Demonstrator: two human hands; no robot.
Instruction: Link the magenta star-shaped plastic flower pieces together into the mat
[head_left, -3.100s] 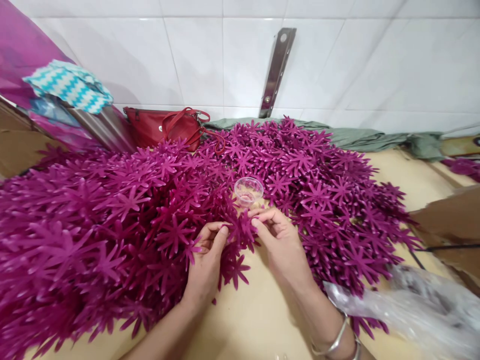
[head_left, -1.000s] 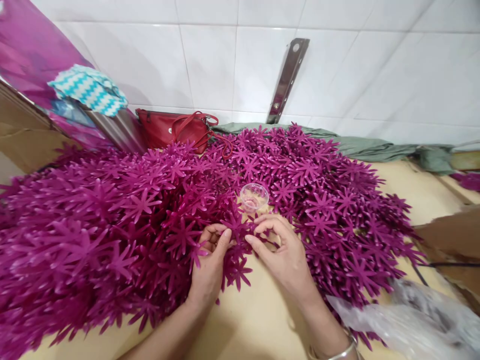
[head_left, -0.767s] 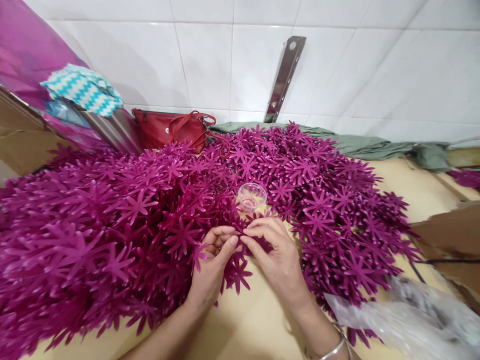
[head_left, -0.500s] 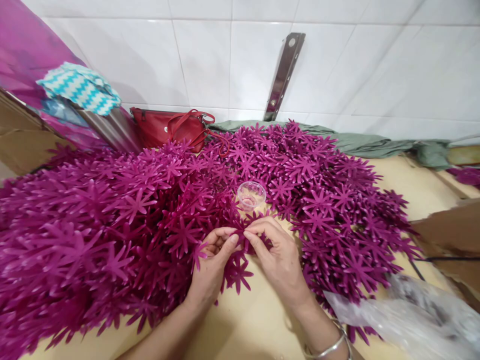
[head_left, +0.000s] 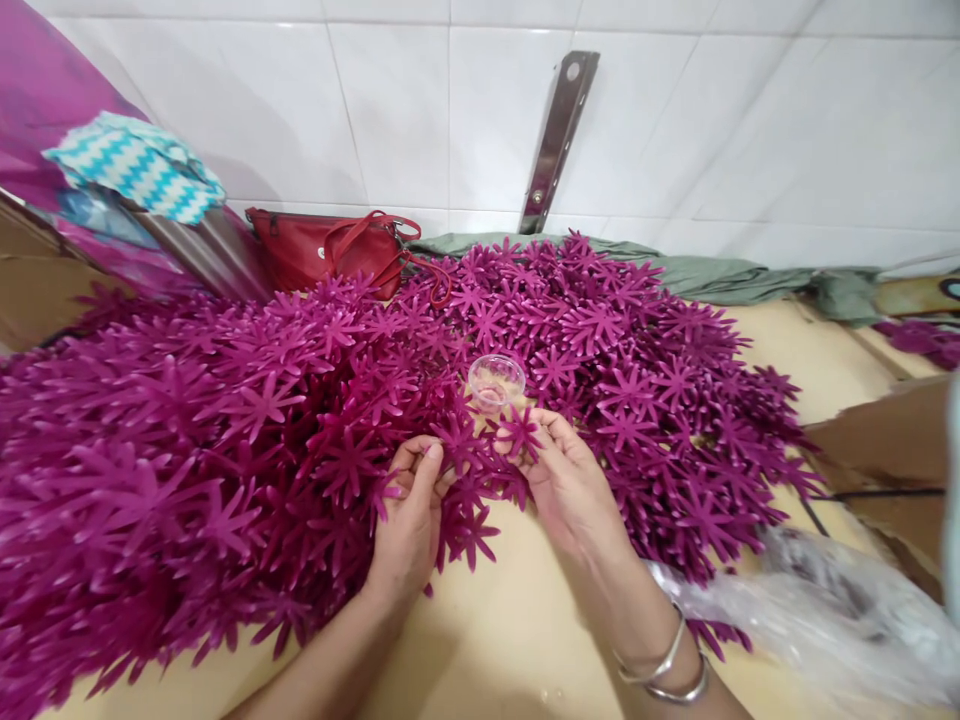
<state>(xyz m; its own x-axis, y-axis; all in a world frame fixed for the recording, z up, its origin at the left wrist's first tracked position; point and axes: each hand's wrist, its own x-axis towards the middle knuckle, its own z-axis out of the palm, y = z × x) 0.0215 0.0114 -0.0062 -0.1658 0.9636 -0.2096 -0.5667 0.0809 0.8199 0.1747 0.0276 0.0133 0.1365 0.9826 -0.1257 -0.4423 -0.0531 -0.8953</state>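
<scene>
A large heap of magenta plastic star-shaped flowers (head_left: 225, 420) covers the tan table (head_left: 495, 620). My left hand (head_left: 409, 525) pinches a small stack of these flowers (head_left: 459, 445) at the heap's near edge. My right hand (head_left: 570, 480) holds one single magenta flower (head_left: 520, 432) between thumb and fingertips, just right of the stack. A small clear plastic cup (head_left: 496, 381) stands right behind both hands, among the flowers. Silver bangles (head_left: 664, 675) ring my right wrist.
A red handbag (head_left: 322, 250) lies against the white tiled wall, beside a metal bracket (head_left: 555, 140). Green cloth (head_left: 720, 275) runs along the wall. A clear plastic bag (head_left: 825, 620) lies at the right, cardboard (head_left: 892, 440) beyond it. A zigzag cloth (head_left: 135, 175) sits at the upper left.
My right hand has drawn apart from the left and now holds a separate flower closer to the cup. The left hand stays on its stack.
</scene>
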